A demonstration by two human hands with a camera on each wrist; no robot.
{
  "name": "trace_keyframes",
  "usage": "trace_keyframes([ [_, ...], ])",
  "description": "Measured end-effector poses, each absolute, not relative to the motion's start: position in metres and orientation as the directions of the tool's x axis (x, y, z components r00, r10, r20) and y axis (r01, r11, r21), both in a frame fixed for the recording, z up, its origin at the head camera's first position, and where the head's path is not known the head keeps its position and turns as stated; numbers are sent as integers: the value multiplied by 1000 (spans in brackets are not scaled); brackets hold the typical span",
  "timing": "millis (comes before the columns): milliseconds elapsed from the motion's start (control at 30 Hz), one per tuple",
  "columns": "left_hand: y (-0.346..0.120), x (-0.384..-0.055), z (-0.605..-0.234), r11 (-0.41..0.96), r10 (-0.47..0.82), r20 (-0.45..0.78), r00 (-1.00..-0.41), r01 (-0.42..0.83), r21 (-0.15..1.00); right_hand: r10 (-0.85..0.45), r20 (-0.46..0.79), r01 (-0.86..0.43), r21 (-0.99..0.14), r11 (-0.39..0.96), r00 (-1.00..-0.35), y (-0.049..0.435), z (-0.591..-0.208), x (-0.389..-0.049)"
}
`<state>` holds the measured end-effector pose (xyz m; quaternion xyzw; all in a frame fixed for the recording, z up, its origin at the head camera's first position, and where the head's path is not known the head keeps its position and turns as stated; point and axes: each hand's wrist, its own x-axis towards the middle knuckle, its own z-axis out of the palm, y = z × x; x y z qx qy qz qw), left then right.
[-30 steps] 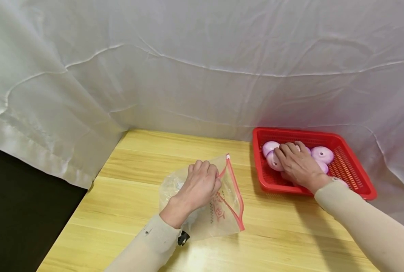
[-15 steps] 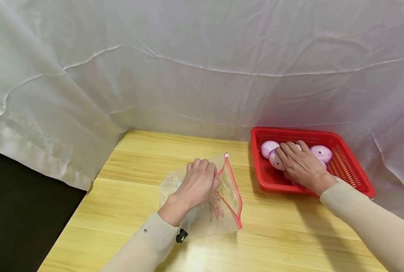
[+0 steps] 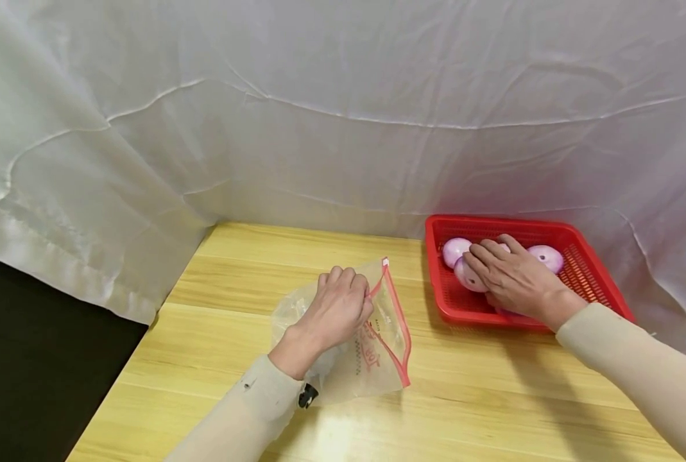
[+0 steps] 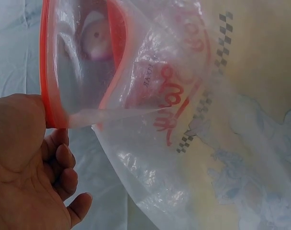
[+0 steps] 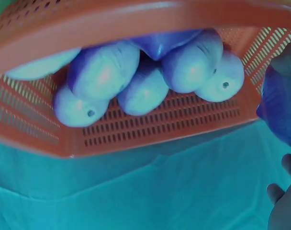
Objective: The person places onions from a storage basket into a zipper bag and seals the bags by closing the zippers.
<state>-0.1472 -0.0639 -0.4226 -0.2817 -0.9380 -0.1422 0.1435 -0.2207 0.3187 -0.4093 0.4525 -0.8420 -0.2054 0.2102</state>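
Note:
My left hand [image 3: 335, 309] pinches the red-edged mouth of a clear zip bag [image 3: 371, 378], which lies over the table with its opening facing right. In the left wrist view the thumb hides part of the red zip strip [image 4: 49, 112], and red lettering shows on the film. At the right, my right hand [image 3: 513, 282] reaches into a red basket [image 3: 452, 314] and grips a purple onion [image 3: 468, 276] under its curled fingers. The right wrist view has that onion [image 5: 282, 108] at its right edge, beside the fingertips [image 5: 289, 165].
Several more onions lie in the basket, among them one onion [image 3: 455, 251] at its left and another onion [image 3: 546, 256] behind the hand. A pale cloth [image 3: 343, 160] hangs behind the wooden table [image 3: 221, 308]. The table's left edge borders a dark area [image 3: 31, 359].
My right hand has shifted slightly right within the basket. The left hand and the bag have hardly moved.

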Motion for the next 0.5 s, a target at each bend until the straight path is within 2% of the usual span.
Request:
trace_keyframes([
  [500,-65,-152,-419,789,518,347,-782,594,160,-907,121,-715,576,396,-404,289,-385,-214],
])
